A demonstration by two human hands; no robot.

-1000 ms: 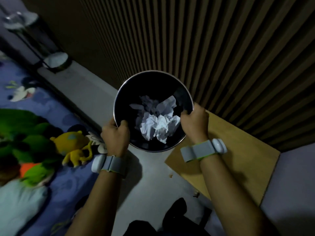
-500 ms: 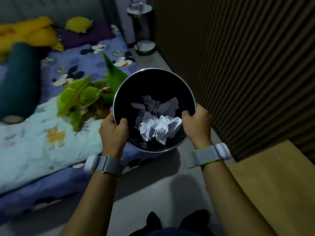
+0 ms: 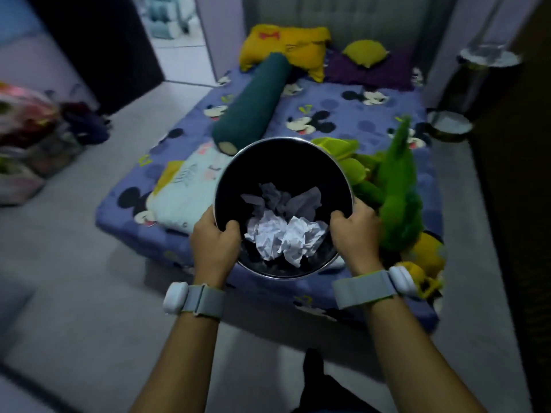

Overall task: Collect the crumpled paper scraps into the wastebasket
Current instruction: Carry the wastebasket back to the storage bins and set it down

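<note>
Both hands, left grip (image 3: 215, 237) and right grip (image 3: 354, 231), clamp the wastebasket (image 3: 286, 156) rim above the bed (image 3: 343, 114); tilting could spill the crumpled paper (image 3: 286, 236).

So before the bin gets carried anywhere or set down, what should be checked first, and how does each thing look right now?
1. Left hand gripping the wastebasket rim: ok.
2. Right hand gripping the opposite rim: ok.
3. Crumpled paper scraps sitting inside the basket, none hanging over the rim: ok.
4. No scraps left on the mattress: none visible, but the basket hides part of it, so cannot tell.
5. Floor on the left free of scraps: blurred, cannot tell.
</note>
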